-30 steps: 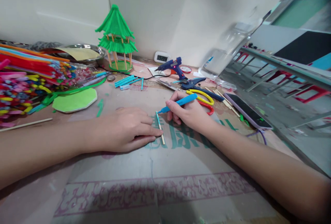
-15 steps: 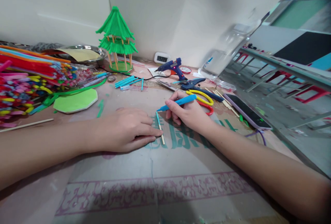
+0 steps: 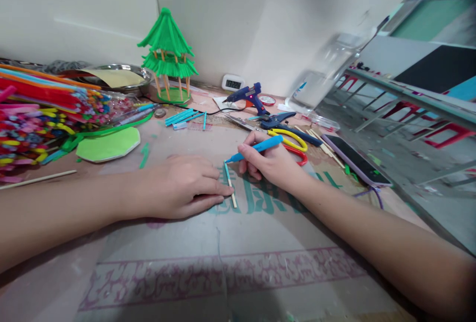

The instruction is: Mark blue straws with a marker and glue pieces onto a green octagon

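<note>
A short wooden stick (image 3: 232,194) lies on the table sheet, its far part coloured blue and its near part bare wood. My left hand (image 3: 189,186) rests palm down at the stick's left, its fingers bent together and a fingertip pressing the bare part against the sheet. Between the thumb and fingers of my right hand (image 3: 262,161) is a blue marker (image 3: 256,148), slanted with its tip at the stick's far end. Just behind that hand lie scissors (image 3: 290,138) with yellow and red handles.
Blue sticks (image 3: 184,118), a glue gun (image 3: 247,98), pliers (image 3: 277,121) and a small digital clock (image 3: 233,82) lie toward the wall. A green pagoda model (image 3: 167,59) stands back left. Pipe cleaners (image 3: 48,119) are heaped left; a phone (image 3: 355,160) lies at the right edge.
The marker's tip has shifted very slightly toward me at the stick's blue end. Both hands otherwise keep nearly the same places.
</note>
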A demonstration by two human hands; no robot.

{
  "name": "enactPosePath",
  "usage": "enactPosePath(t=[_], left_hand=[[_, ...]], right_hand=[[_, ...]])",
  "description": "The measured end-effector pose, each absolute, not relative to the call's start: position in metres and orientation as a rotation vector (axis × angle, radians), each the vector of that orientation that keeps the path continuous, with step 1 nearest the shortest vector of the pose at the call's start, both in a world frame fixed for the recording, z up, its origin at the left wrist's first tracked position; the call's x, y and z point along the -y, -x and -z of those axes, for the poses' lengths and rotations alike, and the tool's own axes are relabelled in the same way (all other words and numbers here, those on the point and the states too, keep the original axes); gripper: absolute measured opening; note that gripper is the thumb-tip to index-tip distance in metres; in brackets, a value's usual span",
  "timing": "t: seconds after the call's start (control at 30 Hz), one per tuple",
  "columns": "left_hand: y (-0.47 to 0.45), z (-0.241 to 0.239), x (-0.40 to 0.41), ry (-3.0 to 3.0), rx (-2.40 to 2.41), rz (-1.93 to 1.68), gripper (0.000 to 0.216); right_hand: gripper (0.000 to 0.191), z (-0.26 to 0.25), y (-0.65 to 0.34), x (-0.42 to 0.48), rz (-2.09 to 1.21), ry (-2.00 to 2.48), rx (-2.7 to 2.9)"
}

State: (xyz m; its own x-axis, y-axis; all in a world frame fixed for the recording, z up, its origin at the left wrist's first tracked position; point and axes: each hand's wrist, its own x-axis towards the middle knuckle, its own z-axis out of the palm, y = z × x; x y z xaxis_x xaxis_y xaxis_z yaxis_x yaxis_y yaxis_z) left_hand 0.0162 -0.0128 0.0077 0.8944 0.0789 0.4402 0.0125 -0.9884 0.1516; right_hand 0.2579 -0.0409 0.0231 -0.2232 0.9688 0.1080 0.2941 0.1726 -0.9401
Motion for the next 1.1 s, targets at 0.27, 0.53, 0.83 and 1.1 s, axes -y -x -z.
enactPosePath(t=[0.27,0.53,0.83,1.1], left_hand=[[-0.0167,-0.0090,0.0132,-2.929,-0.073,-0.679,0.026],[-0.0173,-0.0089,0.0139,-2.921,-0.085,-0.680,0.026],[-0.0161,-0.0075,0.0134,-2.939,-0.108,-0.685,0.025],[-0.0165,-0.0092,0.0148,-3.039,-0.162,-0.587,0.040]], right_hand=[[0.037,-0.0259,-0.2573,0.0418,-1.119,1.244,1.700],[0.039,-0.0255,-0.2558,0.0421,-1.119,1.232,1.662],[0.040,-0.0249,-0.2570,0.0420,-1.119,1.220,1.669],[0.040,-0.0231,-0.2588,0.0415,-1.127,1.203,1.670]])
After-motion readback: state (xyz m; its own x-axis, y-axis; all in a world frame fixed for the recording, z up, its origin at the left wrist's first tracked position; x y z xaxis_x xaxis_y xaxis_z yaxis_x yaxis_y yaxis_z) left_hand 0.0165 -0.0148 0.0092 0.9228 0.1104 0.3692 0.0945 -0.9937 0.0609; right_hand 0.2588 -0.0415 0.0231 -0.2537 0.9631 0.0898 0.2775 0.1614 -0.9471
